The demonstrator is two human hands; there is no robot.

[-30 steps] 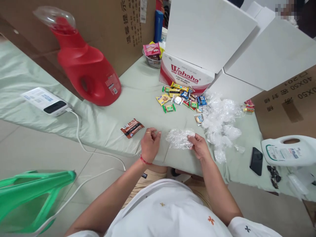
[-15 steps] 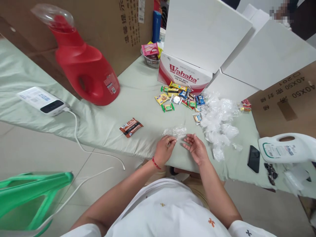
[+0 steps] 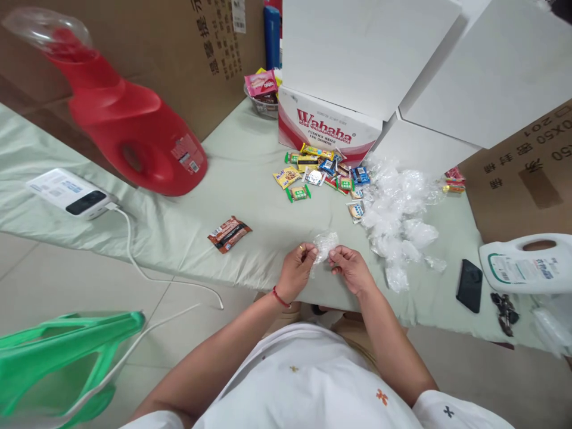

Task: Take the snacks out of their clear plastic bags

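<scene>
Between my hands is a small, crinkled clear plastic bag [image 3: 325,245], just above the cloth near the table's front edge. My left hand [image 3: 297,268], with a ring and a red bracelet, pinches its left side. At the other side, the thumb and fingers of my right hand [image 3: 351,268] are closed on the plastic. To the left lies a brown wrapped snack [image 3: 229,234]. Beyond my hands, several small wrapped snacks [image 3: 308,164] are heaped against the Wahaha box [image 3: 328,125]. A pile of crumpled clear plastic bags [image 3: 393,220] lies to the right.
On the left stand a red jug [image 3: 143,137] and a white power bank [image 3: 67,192] with its cable. To the right are a black phone [image 3: 469,286], keys [image 3: 504,313] and a white jug [image 3: 527,265]. A green stool [image 3: 67,357] is on the floor.
My right hand, earlier open beside the plastic bag, has closed on its right edge. The bag is now bunched upright between both hands. The view has shifted slightly.
</scene>
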